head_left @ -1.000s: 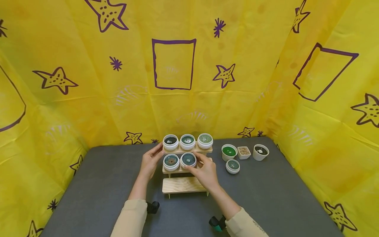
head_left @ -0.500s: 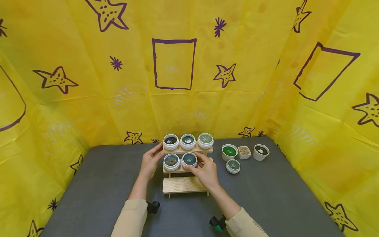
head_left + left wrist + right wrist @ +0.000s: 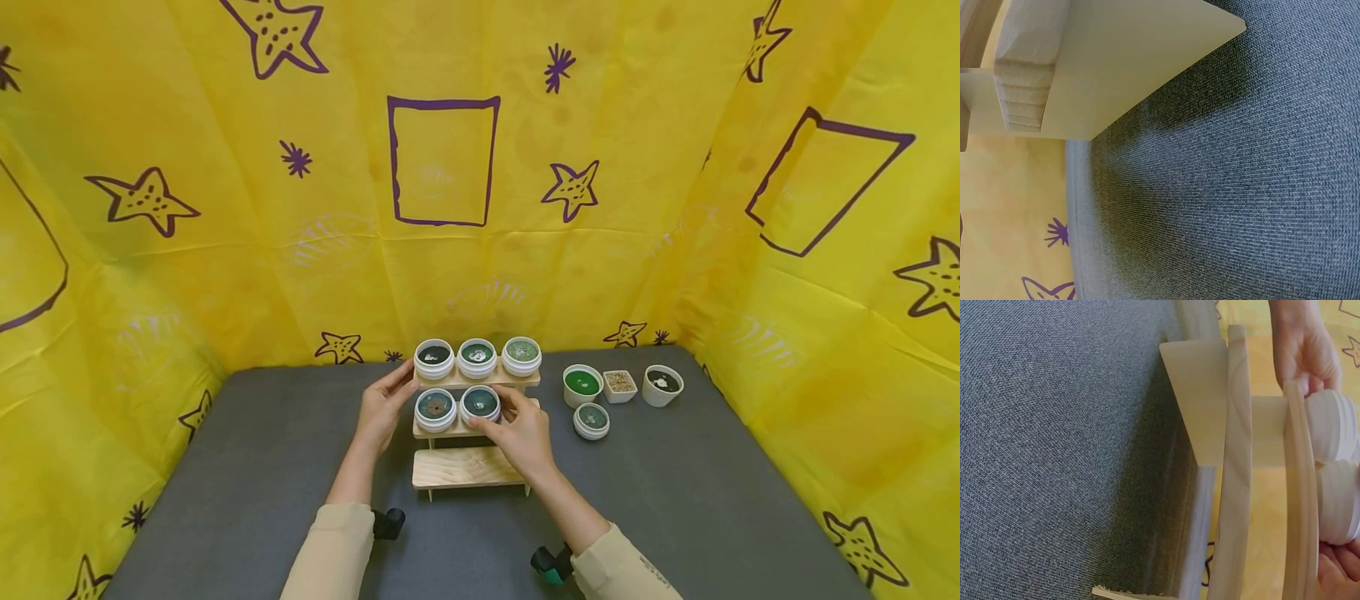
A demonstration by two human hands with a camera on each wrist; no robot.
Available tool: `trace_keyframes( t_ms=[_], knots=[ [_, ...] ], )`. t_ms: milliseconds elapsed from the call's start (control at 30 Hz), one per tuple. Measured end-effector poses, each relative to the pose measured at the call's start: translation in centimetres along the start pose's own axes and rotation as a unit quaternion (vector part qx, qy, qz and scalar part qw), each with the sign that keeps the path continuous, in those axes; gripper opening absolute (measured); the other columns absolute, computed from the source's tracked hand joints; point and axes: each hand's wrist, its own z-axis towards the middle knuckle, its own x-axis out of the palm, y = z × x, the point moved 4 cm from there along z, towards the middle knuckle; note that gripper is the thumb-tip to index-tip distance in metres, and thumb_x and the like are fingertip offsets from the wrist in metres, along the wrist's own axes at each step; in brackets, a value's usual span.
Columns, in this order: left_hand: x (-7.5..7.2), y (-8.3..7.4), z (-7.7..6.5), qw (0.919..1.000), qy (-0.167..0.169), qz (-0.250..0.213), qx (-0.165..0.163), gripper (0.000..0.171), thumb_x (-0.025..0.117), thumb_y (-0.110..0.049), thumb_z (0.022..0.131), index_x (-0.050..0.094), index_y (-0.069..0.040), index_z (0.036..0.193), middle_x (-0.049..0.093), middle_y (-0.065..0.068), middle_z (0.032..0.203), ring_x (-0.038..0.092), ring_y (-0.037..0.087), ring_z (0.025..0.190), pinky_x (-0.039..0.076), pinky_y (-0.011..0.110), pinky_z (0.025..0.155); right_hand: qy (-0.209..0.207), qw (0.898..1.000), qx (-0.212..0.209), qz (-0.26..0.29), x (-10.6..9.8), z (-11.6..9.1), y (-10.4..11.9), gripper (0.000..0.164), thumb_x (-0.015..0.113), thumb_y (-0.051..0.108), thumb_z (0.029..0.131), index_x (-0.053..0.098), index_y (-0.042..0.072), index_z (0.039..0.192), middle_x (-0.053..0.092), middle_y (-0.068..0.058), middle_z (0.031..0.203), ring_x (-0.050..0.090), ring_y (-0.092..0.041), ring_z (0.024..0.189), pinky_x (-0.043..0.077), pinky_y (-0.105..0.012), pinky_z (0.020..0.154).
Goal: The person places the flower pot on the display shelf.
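In the head view, a three-tier wooden stand (image 3: pixel 467 468) bears small round white pots with greenish or dark contents. My right hand (image 3: pixel 525 435) pinches a blue-green pot (image 3: pixel 481 403) on the middle tier, thumb in front and fingers behind. Left of it on that tier sits a pot with a brown patch (image 3: pixel 435 407). My left hand (image 3: pixel 380 410) grips the left end of the top tier, beside a pot of dark contents (image 3: pixel 433 357). The right wrist view has the left hand's curled fingers (image 3: pixel 1311 382) at the stand's end; its own hand shows only partly at the lower right.
Two more pots, dark green (image 3: pixel 476 355) and pale green (image 3: pixel 521 353), fill out the top tier. Right of the stand are a bright green cup (image 3: pixel 582 383), a square dish of grains (image 3: pixel 619 383), a dark cup (image 3: pixel 663 383) and a grey-green pot (image 3: pixel 592 419). Yellow cloth (image 3: pixel 465 275) walls the grey table (image 3: pixel 285 467).
The right hand's pot has shifted very slightly right along the middle tier, away from its neighbour. The left hand stays at the stand's end.
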Motion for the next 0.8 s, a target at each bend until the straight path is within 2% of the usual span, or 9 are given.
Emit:
trace_keyframes(
  t_ms=[100,267,367,467,667,733,800],
  knots=[
    [0.04,-0.06,0.04,1.0,-0.001,0.003,0.002,0.05,0.057,0.008,0.093,0.045,0.011,0.141,0.059,0.006,0.138,0.062,-0.008,0.108,0.05,0.01,0.098,-0.001,1.0,0.002,0.001,-0.03,0.02,-0.04,0.053,0.09,0.016,0.069,0.07,0.008,0.117,0.074,-0.014,0.113,0.071,-0.026,0.107,0.059,-0.034,0.092],
    [0.07,-0.06,0.01,1.0,0.001,-0.003,0.005,0.049,0.057,0.009,0.093,0.045,0.012,0.141,0.066,-0.012,0.12,0.062,-0.008,0.107,0.051,0.01,0.097,-0.001,1.0,0.007,0.005,-0.05,0.05,-0.18,0.053,0.09,0.017,0.069,0.07,0.009,0.117,0.074,-0.015,0.113,0.071,-0.026,0.108,0.059,-0.033,0.092],
    [0.07,-0.06,-0.04,0.9999,0.001,-0.009,0.005,0.05,0.057,0.009,0.093,0.045,0.011,0.141,0.066,-0.016,0.114,0.062,-0.008,0.107,0.051,0.01,0.097,0.0,1.0,0.011,0.006,-0.07,0.03,-0.21,0.053,0.09,0.017,0.069,0.07,0.009,0.118,0.073,-0.015,0.113,0.071,-0.026,0.109,0.059,-0.033,0.092],
    [0.04,-0.06,-0.03,1.0,0.002,-0.006,0.004,0.05,0.057,0.008,0.093,0.045,0.01,0.141,0.065,-0.011,0.121,0.062,-0.008,0.107,0.051,0.01,0.097,0.003,1.0,0.017,0.008,-0.12,-0.04,-0.12,0.054,0.09,0.017,0.068,0.07,0.009,0.118,0.073,-0.015,0.113,0.07,-0.026,0.109,0.059,-0.033,0.093],
    [0.08,-0.06,0.03,1.0,0.0,0.004,0.0,0.05,0.057,0.008,0.093,0.045,0.01,0.141,0.054,0.013,0.142,0.062,-0.008,0.107,0.051,0.01,0.097,0.004,1.0,0.013,0.01,-0.37,-0.09,-0.16,0.055,0.09,0.02,0.069,0.07,0.011,0.119,0.074,-0.014,0.113,0.071,-0.026,0.108,0.058,-0.036,0.095],
    [0.07,-0.05,0.04,1.0,0.0,0.005,0.0,0.049,0.057,0.008,0.093,0.046,0.01,0.141,0.054,0.013,0.142,0.062,-0.008,0.107,0.051,0.01,0.097,0.001,1.0,0.011,0.007,-0.58,-0.16,-0.19,0.057,0.091,0.022,0.068,0.07,0.012,0.12,0.074,-0.012,0.112,0.071,-0.025,0.106,0.058,-0.038,0.096],
    [0.05,-0.05,0.04,1.0,0.0,0.003,0.0,0.049,0.058,0.008,0.093,0.046,0.01,0.141,0.058,0.006,0.139,0.062,-0.009,0.107,0.051,0.01,0.097,0.0,1.0,0.011,0.009,-0.8,-0.25,-0.24,0.059,0.091,0.023,0.067,0.07,0.012,0.121,0.074,-0.011,0.113,0.071,-0.024,0.105,0.058,-0.038,0.097]
  ],
)
